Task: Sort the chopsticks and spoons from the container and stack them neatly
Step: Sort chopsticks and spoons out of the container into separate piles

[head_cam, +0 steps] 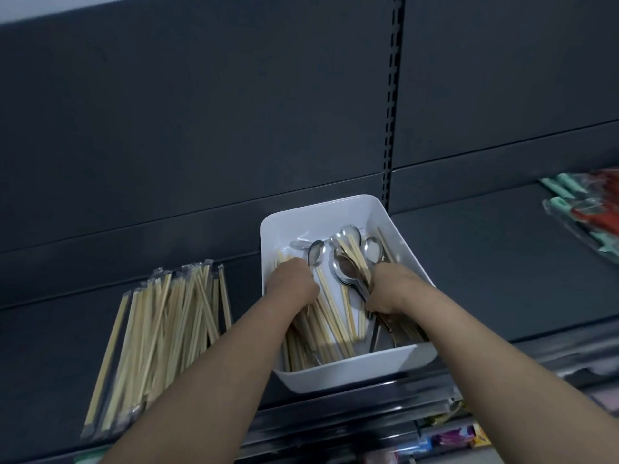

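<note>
Chopsticks point(335, 316) and spoons point(348, 262) mixed in white container point(335, 209) on dark shelf point(502, 279), right hand point(392, 289) gripping bunched spoon handles, left hand point(294, 279) curled among chopsticks, grasp unclear, wrapped chopsticks pile point(160, 329) lying left of container

No lettering can be read anywhere from here; the colourful packets point(453, 437) low on the right are too blurred.

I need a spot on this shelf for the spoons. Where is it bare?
The widest bare patch of shelf lies between the white container and the packaged items at far right. A smaller one lies left of the chopstick pile. The gap between pile and container is narrow, and the left forearm crosses it.
</note>
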`<action>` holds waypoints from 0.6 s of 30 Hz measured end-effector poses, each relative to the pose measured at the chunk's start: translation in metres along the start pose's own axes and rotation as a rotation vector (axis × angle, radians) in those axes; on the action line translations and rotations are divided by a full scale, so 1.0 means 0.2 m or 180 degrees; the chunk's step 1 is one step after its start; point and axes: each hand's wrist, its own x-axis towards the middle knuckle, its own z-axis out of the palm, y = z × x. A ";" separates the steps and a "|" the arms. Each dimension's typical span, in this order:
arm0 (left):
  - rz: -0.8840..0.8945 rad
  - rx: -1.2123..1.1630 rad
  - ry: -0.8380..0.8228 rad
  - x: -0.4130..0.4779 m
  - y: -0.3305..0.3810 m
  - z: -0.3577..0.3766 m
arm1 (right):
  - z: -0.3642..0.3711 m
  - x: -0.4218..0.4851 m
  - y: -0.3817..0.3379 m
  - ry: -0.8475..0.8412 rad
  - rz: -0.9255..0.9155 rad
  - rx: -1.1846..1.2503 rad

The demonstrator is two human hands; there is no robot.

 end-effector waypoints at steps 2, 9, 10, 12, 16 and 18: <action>-0.0060 -0.0194 0.0083 -0.01 0.00 -0.03 | 0.02 0.01 0.00 0.0027 -0.0037 0.0029; -0.0305 -0.0846 0.0233 -0.09 -0.01 -0.11 | -0.02 0.02 0.01 0.0322 -0.0134 0.0627; -0.0340 -0.0986 0.0261 -0.10 -0.01 -0.12 | -0.02 0.01 0.01 0.0349 -0.0168 0.0767; -0.0408 -0.1367 0.0306 -0.11 -0.01 -0.12 | -0.03 0.01 0.01 0.0397 -0.0263 0.1048; -0.0583 -0.2610 0.0205 -0.15 0.05 -0.10 | -0.05 0.00 -0.02 0.0543 -0.0501 0.1624; -0.0603 -0.3104 0.0125 -0.16 0.08 -0.10 | -0.06 -0.01 -0.05 0.0551 -0.0642 0.1774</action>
